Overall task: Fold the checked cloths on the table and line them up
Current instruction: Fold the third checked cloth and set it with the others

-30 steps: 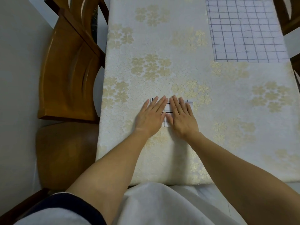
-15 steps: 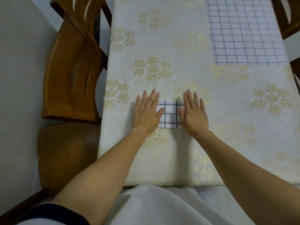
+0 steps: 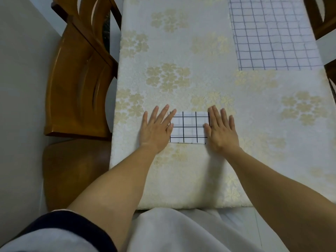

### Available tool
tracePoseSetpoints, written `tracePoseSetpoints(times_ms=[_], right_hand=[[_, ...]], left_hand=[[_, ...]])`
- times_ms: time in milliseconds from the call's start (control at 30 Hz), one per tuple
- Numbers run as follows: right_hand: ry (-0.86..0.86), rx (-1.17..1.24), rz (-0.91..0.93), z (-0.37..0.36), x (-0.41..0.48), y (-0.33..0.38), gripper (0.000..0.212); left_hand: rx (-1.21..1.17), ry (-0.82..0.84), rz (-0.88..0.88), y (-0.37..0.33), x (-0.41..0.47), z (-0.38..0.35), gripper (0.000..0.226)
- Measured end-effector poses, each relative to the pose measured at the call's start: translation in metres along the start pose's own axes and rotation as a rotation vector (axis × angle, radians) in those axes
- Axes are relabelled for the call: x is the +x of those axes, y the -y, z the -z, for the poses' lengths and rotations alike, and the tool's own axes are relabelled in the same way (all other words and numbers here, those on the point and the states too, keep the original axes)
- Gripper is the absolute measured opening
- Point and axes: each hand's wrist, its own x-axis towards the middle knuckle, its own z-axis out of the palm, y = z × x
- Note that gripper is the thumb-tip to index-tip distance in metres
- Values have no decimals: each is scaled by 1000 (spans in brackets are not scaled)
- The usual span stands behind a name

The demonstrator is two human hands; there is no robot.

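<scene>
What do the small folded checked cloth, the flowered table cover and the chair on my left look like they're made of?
Checked cloth: thin matte woven fabric, probably; it lies flat with crisp edges. Table cover: textured fabric or vinyl, unclear which; raised cream flowers, faint sheen. Chair: varnished wood; glossy amber surface with reflections.

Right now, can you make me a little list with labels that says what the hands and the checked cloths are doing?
table: covered with a cream flowered tablecloth
small cloth: folded into a small rectangle, lying flat near the front edge
left hand: flat, fingers straight, on the small cloth's left end
right hand: flat, fingers straight, on its right end
big cloth: spread out flat at the far right, not yet folded, nobody touching it
chair: wooden, at the left side of the table
</scene>
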Motion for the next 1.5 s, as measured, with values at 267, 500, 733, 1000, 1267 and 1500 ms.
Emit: tracePoseSetpoints(times_ms=[267,500,733,1000,1267,1500], right_hand=[[-147,34,108,12,14,62,59],[-61,-7,76,-16,4,46,64],[-35,53,21,0,-2,-2,71],[4,313,-37,58,41,21,40],[-47,607,-85,88,-39,13,13],[-453,1197,-322,120,-126,-1,32]], left_hand=[[-122,-73,-35,-40,6,13,65],[39,13,-149,-36,6,-7,60],[46,66,-75,12,3,4,62],[-352,-33,-33,-13,25,43,36],[-890,74,94,-27,-16,57,9],[-1252,-85,-14,-79,-47,113,27]])
